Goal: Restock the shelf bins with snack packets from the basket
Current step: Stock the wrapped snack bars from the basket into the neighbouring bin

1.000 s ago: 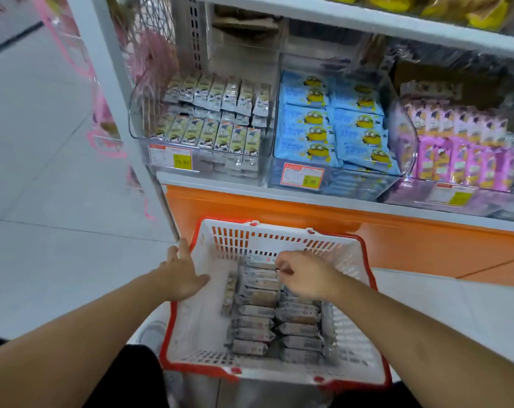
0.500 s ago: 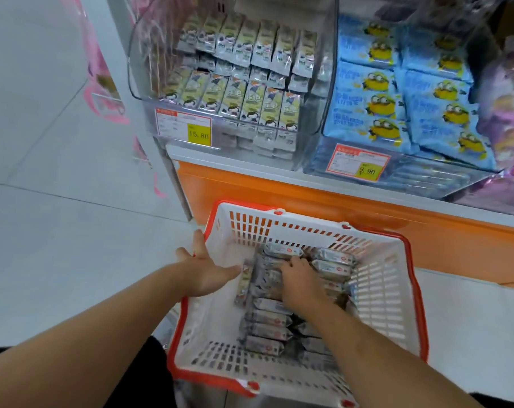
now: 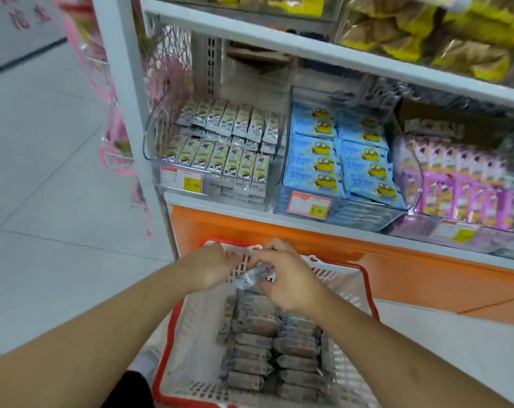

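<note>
Your two hands meet above the far end of the basket (image 3: 364, 293), which is white with a red rim. Your right hand (image 3: 291, 278) has its fingers curled around a silver snack packet (image 3: 251, 277), and it holds the packet at the right end. Your left hand (image 3: 208, 267) pinches the other end of the same packet with curled fingers. The packet is tilted and is lifted above the other packets (image 3: 267, 354), which lie in rows inside the basket. In front of you, on the shelf (image 3: 220, 201), stands a clear bin (image 3: 208, 148) with grey and yellow packets and a price tag (image 3: 181, 179) on its front. Just beside it on the right is a bin of blue packets (image 3: 338, 160), and further right a bin of purple packets (image 3: 461, 184).
</note>
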`<act>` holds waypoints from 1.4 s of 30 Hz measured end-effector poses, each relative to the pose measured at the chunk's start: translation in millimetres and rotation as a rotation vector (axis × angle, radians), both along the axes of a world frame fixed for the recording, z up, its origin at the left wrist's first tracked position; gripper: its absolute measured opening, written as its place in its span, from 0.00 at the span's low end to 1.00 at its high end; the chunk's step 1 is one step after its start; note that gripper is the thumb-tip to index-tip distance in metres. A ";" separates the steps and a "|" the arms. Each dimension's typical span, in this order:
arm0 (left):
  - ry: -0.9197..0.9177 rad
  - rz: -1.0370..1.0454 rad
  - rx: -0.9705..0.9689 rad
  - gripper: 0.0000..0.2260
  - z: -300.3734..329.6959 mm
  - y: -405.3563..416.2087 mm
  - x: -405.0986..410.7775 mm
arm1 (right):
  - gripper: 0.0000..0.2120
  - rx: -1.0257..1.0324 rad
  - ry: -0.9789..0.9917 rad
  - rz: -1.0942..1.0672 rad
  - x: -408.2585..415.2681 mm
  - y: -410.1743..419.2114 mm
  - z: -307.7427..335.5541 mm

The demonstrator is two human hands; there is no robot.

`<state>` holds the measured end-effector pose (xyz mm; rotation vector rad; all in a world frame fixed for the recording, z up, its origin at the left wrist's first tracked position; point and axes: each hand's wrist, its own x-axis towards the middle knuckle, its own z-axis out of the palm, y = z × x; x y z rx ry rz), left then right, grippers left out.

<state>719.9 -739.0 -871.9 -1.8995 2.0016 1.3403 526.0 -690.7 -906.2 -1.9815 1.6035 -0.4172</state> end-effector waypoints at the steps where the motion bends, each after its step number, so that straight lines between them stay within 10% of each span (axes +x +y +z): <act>1: 0.162 0.054 0.076 0.26 20.4 -2.0 -3.2 | 0.17 -0.059 -0.009 0.016 0.9 0.9 20.7; 6: 0.694 0.136 0.418 0.13 101.9 0.6 -0.4 | 0.15 -0.171 -0.076 0.008 -4.0 18.7 111.6; 12: 0.705 0.098 0.312 0.04 135.3 8.9 1.7 | 0.22 -0.130 -0.097 0.009 -10.8 28.7 162.4; 21: 0.806 0.232 0.185 0.19 127.7 -0.2 12.3 | 0.32 -0.094 -0.154 -0.110 6.3 9.3 169.6; 29: 0.723 0.248 -0.045 0.14 137.8 -26.2 41.9 | 0.32 -0.144 -0.193 -0.190 37.4 -29.4 169.0; 33: 0.207 0.127 -0.584 0.17 138.9 -47.9 81.8 | 0.31 -0.147 -0.187 -0.195 61.1 -78.8 180.3; 42: 0.095 0.035 -0.449 0.26 135.6 -63.9 125.4 | 0.31 -0.023 -0.109 -0.119 128.5 -194.2 155.6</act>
